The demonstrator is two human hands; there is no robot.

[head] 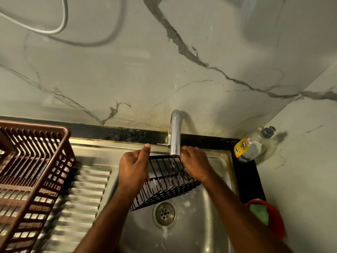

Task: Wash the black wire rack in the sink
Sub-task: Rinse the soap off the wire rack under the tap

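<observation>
The black wire rack (pixel 164 185) hangs tilted over the steel sink (pixel 204 207), right under the chrome tap (pixel 175 136). Water runs from the spout onto its wires. My left hand (pixel 134 168) grips the rack's left end, thumb pointing up. My right hand (pixel 195 163) holds the right end, its fingers curled round the top wire beside the spout. The drain (pixel 165 214) lies below the rack, with some foam near it.
A brown plastic dish basket (pixel 31 176) stands on the ribbed drainboard (pixel 80 203) at the left. A dish-soap bottle (pixel 252 145) sits in the back right corner. A red bowl with a green scrubber (pixel 268 216) rests on the black counter edge at the right.
</observation>
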